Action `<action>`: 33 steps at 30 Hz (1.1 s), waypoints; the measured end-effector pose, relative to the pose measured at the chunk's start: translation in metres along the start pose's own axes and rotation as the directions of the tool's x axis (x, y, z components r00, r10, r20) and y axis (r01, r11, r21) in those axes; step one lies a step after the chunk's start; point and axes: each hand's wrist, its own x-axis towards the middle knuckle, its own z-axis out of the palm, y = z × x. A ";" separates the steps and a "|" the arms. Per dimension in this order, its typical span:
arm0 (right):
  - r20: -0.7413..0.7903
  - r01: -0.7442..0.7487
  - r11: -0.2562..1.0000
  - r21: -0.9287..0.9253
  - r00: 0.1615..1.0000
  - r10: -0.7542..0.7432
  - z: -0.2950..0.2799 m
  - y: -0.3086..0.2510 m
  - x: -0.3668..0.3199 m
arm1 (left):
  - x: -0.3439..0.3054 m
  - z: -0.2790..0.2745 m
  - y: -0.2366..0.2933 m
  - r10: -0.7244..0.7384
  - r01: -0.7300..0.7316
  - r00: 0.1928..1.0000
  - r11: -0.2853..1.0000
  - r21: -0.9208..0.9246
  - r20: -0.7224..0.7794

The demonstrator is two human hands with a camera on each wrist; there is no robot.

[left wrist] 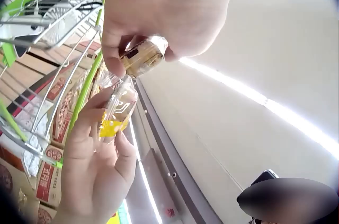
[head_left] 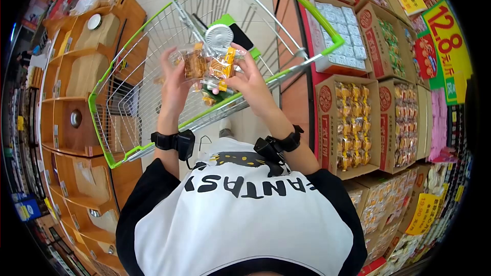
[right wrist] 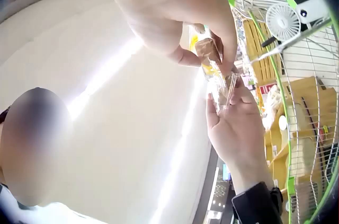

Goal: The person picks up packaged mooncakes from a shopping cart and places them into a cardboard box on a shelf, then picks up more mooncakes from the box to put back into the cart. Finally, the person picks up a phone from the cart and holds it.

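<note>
Over the near rim of the shopping cart, my two hands hold small clear-wrapped snack packets side by side. The left hand (head_left: pixel 175 79) grips a packet with brown food (head_left: pixel 196 65) between thumb and fingers. In my right hand (head_left: pixel 250 83) is a snack packet with a yellow label (head_left: pixel 222 64), pinched along its right side. The two wrappers meet edge to edge in the middle. From the left wrist view, the brown packet (left wrist: pixel 143 57) sits under the curled left fingers, with the yellow-marked packet (left wrist: pixel 117 110) just below it.
A green-rimmed wire cart (head_left: pixel 148 140) spans the aisle, with a small white fan (head_left: pixel 219 36) on it. Boxes of wrapped snacks (head_left: pixel 354 125) line the right side. Wooden shelving (head_left: pixel 69 112) stands on the left. A yellow-green price sign (head_left: pixel 445 46) hangs at far right.
</note>
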 end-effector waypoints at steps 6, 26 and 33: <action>-0.033 0.066 0.986 0.154 0.998 -0.062 -0.047 -0.040 -0.069 | -0.010 0.086 -0.011 0.019 0.003 0.985 0.992 -0.128 0.169; -0.589 0.375 0.927 -0.025 0.743 -0.317 -0.150 -0.076 -0.260 | -0.049 0.277 -0.085 -0.203 0.188 0.605 0.976 0.109 0.770; -0.711 0.260 0.900 -0.349 0.553 -0.435 -0.155 -0.066 -0.275 | -0.052 0.308 -0.111 -0.279 0.226 0.492 0.956 0.189 0.825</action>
